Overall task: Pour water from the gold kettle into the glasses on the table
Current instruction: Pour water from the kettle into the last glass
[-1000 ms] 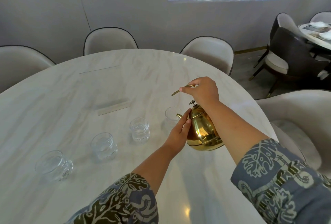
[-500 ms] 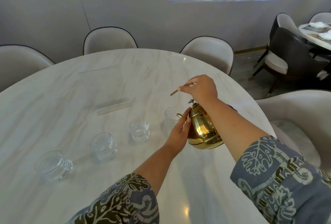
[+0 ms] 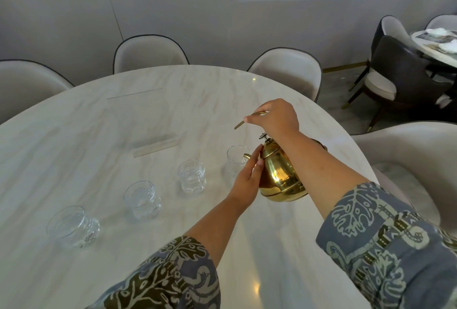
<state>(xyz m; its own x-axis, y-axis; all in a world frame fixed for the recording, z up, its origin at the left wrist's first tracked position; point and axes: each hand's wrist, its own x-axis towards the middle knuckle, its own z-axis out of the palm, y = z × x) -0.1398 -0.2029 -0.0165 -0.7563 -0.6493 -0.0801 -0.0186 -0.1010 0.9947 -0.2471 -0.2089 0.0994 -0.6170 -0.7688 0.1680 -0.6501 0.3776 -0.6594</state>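
The gold kettle [image 3: 280, 175] hangs above the white marble table [image 3: 86, 135], tilted to the left. Its spout sits over the rim of the rightmost glass [image 3: 236, 156]. My right hand [image 3: 275, 117] grips the thin handle from above. My left hand [image 3: 247, 178] lies flat against the kettle's left side, fingers pointing up. To the left, three more clear glasses stand in a diagonal row: one [image 3: 191, 176], a second [image 3: 142, 200] and a third [image 3: 73, 225] nearest the front left. Any stream of water is too small to make out.
A clear acrylic stand [image 3: 148, 123] sits behind the glasses near the table's middle. White chairs [image 3: 149, 52] ring the far edge, and another chair [image 3: 408, 157] is close on my right. A second table [image 3: 437, 46] with dark chairs stands at the far right.
The kettle and both hands have shifted slightly up and away, with the kettle still tilted over the rightmost glass. The other glasses have stayed put.
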